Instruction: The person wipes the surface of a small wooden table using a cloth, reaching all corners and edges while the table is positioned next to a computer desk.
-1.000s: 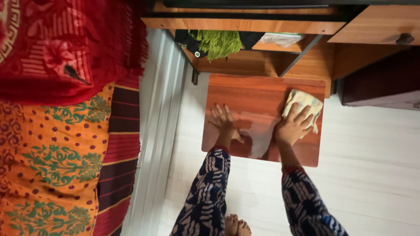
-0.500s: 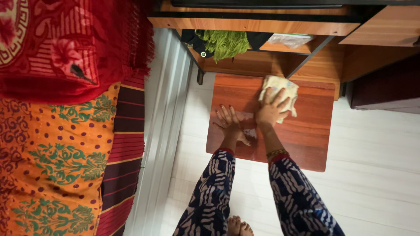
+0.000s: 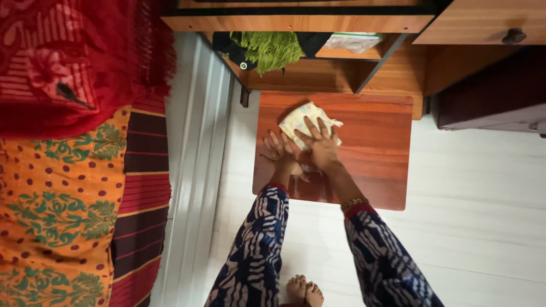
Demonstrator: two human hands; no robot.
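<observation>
A low reddish-brown wooden table [image 3: 375, 159] stands on the white floor below me. My right hand [image 3: 319, 145] presses a pale yellow cloth [image 3: 298, 119] flat on the table's far left part, fingers spread over it. My left hand [image 3: 278, 152] lies flat on the tabletop just left of it, fingers apart, holding nothing and touching the right hand's side. A faint damp smear shows near both wrists.
A bed with red, orange and striped covers [image 3: 68, 170] fills the left. A wooden shelf unit [image 3: 318, 23] with a green shaggy cloth [image 3: 270, 51] stands behind the table. A dark cabinet [image 3: 489, 96] is at right. My bare feet [image 3: 301, 291] are below.
My right hand has slid the cloth from the table's far right corner across to the far left, ending beside my left hand. The left hand has stayed flat in place.
</observation>
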